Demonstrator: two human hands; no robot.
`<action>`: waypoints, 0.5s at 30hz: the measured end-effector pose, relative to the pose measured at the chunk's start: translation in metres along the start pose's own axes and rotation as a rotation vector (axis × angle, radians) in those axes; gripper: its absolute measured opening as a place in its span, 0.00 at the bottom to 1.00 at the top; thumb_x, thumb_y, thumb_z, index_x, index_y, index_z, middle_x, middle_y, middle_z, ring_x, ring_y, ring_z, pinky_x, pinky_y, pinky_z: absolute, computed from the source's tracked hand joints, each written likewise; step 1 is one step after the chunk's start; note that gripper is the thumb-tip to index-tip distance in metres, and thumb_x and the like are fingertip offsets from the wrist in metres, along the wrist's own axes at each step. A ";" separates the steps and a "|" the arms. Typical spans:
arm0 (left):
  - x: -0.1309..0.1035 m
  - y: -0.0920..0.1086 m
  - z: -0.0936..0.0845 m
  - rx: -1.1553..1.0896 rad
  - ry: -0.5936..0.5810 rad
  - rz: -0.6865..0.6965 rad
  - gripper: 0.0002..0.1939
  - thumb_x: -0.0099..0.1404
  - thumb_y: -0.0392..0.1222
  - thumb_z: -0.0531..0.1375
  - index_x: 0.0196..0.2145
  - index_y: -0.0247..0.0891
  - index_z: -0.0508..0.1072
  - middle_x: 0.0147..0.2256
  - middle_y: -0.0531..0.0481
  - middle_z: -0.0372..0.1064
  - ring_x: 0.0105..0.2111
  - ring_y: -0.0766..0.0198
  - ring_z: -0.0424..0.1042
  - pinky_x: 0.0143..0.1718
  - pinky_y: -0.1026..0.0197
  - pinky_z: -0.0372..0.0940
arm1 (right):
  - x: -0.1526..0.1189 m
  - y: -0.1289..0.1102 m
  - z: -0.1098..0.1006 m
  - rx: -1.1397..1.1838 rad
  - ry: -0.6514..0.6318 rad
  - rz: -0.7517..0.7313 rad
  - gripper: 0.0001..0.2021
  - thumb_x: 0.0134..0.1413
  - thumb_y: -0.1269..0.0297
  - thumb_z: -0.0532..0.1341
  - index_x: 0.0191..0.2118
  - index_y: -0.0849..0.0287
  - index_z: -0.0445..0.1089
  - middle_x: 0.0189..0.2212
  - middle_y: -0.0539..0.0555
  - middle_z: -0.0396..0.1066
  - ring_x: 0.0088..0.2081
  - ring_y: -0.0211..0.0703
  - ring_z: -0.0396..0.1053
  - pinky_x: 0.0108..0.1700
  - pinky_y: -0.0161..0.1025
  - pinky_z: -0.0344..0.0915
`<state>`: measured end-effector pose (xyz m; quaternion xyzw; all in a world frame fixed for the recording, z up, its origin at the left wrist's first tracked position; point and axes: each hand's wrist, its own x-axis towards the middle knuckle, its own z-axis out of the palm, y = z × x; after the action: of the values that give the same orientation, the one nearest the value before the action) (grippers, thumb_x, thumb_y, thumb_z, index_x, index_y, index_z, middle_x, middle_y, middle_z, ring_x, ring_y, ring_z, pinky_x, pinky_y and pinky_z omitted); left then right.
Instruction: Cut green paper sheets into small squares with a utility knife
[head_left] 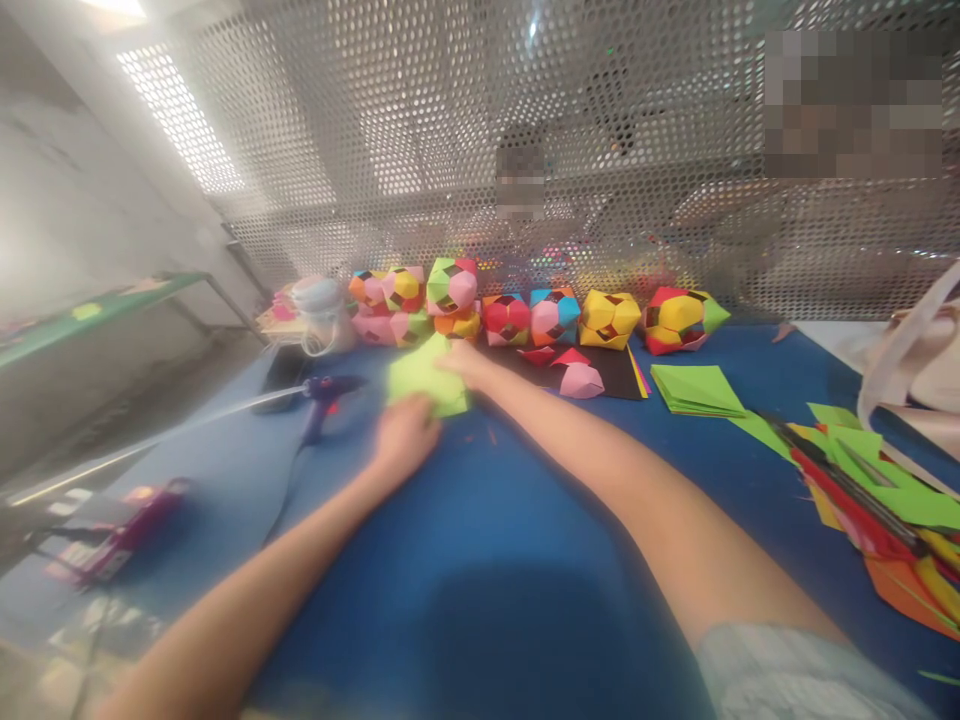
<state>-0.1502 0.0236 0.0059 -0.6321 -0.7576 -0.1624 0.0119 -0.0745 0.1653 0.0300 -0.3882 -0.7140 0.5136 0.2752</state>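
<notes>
A light green piece of paper (420, 375), blurred and with an angular outline, is held between my two hands above the blue table. At its lower edge my left hand (407, 437) is closed, with the fingers curled against the paper. My right hand (463, 362) reaches across and pinches the upper right edge. Left of the paper lies a purple glue gun (324, 392) with a clear glue stick sticking out of its back. A pink folded paper piece (582, 380) sits to the right, beside small red ones.
Multicoloured paper balls (553, 316) line the back, before a perforated metal screen (420, 130). A stack of green paper (696, 388) and a heap of paper scraps (885, 480) lie right. A purple-red object (120, 535) is at left. People show dimly behind the screen.
</notes>
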 end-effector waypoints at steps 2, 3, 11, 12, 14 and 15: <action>0.000 -0.001 0.001 -0.040 0.023 0.011 0.10 0.60 0.36 0.53 0.38 0.40 0.71 0.46 0.44 0.70 0.50 0.50 0.68 0.50 0.50 0.61 | -0.001 0.001 0.001 0.026 0.007 0.010 0.12 0.39 0.76 0.63 0.35 0.62 0.70 0.26 0.51 0.73 0.30 0.42 0.71 0.29 0.33 0.68; 0.000 -0.002 0.001 -0.064 0.037 0.015 0.09 0.60 0.36 0.54 0.37 0.40 0.71 0.46 0.44 0.71 0.50 0.50 0.68 0.50 0.50 0.62 | -0.002 0.001 0.001 0.041 0.010 0.011 0.12 0.38 0.76 0.63 0.34 0.62 0.70 0.25 0.51 0.72 0.30 0.42 0.71 0.29 0.33 0.68; 0.007 -0.024 0.008 -0.344 0.349 -0.103 0.19 0.61 0.34 0.49 0.51 0.39 0.63 0.55 0.42 0.62 0.57 0.57 0.63 0.55 0.54 0.61 | -0.017 -0.009 -0.020 0.265 0.032 -0.047 0.14 0.37 0.76 0.66 0.36 0.61 0.71 0.26 0.49 0.74 0.31 0.42 0.73 0.36 0.37 0.71; 0.008 -0.027 0.010 -0.402 0.392 -0.129 0.20 0.63 0.34 0.49 0.52 0.39 0.61 0.56 0.42 0.61 0.57 0.57 0.62 0.55 0.54 0.62 | -0.022 -0.010 -0.029 0.297 0.027 -0.050 0.14 0.38 0.75 0.66 0.36 0.62 0.71 0.26 0.50 0.74 0.31 0.43 0.73 0.37 0.38 0.72; 0.011 -0.032 0.012 -0.486 0.434 -0.168 0.19 0.64 0.36 0.48 0.53 0.38 0.60 0.55 0.41 0.62 0.56 0.57 0.63 0.54 0.54 0.63 | -0.032 -0.012 -0.049 0.352 0.022 -0.058 0.13 0.39 0.75 0.67 0.36 0.62 0.71 0.27 0.50 0.75 0.31 0.43 0.74 0.40 0.41 0.72; 0.013 -0.034 0.013 -0.496 0.429 -0.177 0.19 0.64 0.35 0.48 0.53 0.38 0.61 0.54 0.40 0.63 0.56 0.57 0.63 0.54 0.53 0.63 | -0.038 -0.012 -0.060 0.374 0.025 -0.063 0.13 0.39 0.74 0.67 0.36 0.61 0.71 0.27 0.51 0.76 0.31 0.43 0.74 0.41 0.42 0.73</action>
<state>-0.1829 0.0347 -0.0117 -0.4989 -0.7272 -0.4714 0.0025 -0.0090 0.1625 0.0608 -0.3141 -0.6144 0.6237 0.3671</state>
